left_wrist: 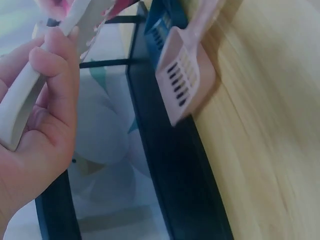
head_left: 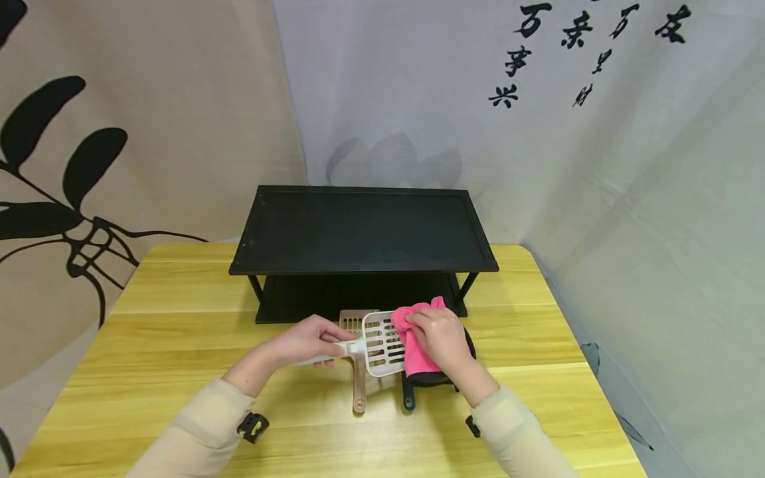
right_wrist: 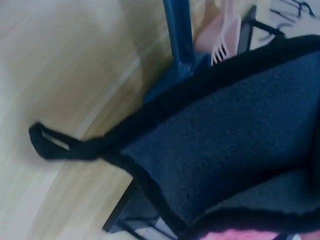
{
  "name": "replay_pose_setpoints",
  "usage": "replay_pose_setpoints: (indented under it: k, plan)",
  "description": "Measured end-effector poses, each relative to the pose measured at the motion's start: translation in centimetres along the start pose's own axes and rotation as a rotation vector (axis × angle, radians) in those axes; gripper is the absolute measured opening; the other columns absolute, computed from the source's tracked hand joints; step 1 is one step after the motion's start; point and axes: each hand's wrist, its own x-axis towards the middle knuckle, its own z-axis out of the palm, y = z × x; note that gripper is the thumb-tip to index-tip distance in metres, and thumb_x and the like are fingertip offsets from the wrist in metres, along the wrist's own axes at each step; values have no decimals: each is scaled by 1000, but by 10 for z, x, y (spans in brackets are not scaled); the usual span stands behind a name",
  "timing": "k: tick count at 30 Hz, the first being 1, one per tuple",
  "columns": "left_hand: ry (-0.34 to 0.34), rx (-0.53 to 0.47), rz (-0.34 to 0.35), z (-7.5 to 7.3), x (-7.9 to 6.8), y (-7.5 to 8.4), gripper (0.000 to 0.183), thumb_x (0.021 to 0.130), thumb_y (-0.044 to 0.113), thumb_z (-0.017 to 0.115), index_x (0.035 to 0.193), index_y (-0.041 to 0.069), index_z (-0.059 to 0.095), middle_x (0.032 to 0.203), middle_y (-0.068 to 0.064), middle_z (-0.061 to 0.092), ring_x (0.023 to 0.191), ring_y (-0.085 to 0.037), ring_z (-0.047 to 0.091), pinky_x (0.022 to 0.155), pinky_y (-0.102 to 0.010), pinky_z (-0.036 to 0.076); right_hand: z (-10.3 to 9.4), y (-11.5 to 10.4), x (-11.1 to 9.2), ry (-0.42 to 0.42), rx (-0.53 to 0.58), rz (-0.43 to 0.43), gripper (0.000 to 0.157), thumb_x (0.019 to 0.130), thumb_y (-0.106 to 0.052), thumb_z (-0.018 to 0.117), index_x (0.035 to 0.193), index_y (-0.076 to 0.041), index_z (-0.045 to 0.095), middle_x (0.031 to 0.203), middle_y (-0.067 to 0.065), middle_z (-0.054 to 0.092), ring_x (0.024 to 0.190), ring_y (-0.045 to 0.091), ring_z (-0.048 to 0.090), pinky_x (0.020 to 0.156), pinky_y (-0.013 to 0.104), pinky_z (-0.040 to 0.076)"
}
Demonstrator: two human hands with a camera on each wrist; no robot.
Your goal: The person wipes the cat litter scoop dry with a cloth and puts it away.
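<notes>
A white slotted litter scoop is gripped by its handle in my left hand, its head turned toward the right. My right hand holds a bright pink cloth against the right part of the scoop's head. The cloth's dark underside fills much of the right wrist view, with a hanging loop at one corner. Beneath the hands lie a pinkish-beige litter scoop and a dark blue one, whose head is hidden by the cloth in the head view. The right hand is barely seen in its own wrist view.
A black two-tier rack stands behind the hands, its lower shelf close to the scoop heads. Everything rests on a wood-grain table. Printed fabric hangs behind and at the sides.
</notes>
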Motion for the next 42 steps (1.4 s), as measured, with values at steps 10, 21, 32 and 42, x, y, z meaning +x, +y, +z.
replay_pose_setpoints:
  k: [10, 21, 32, 42]
  plan:
    - [4, -195, -57, -16, -10, -24, 47, 87, 13, 64, 124, -13, 49, 93, -7, 68, 64, -8, 58, 51, -17, 44, -37, 28, -11, 28, 157, 312, 21, 74, -9, 78, 95, -5, 74, 88, 9, 71, 78, 24, 66, 72, 37, 56]
    - [-11, -263, -14, -24, -19, -25, 47, 94, 17, 55, 126, -16, 45, 93, 0, 69, 62, -2, 55, 50, -12, 42, -66, 23, -13, 328, 260, 178, 27, 64, 2, 81, 90, -3, 75, 84, 10, 71, 79, 22, 67, 78, 9, 48]
    - [7, -257, -5, -30, -17, -26, 43, 95, 17, 52, 123, -16, 46, 92, 1, 66, 60, -2, 51, 49, -13, 41, -73, 23, -20, 392, 365, -2, 29, 86, -26, 65, 87, 1, 74, 86, 16, 71, 79, 28, 65, 86, 10, 45]
    - [-38, -358, 1, -3, 2, -11, 43, 95, 16, 53, 122, -16, 45, 88, 1, 66, 59, 0, 50, 49, -10, 39, -20, -36, -13, 446, 170, 69, 20, 86, -19, 68, 95, -2, 74, 91, 13, 71, 82, 26, 66, 74, 37, 52]
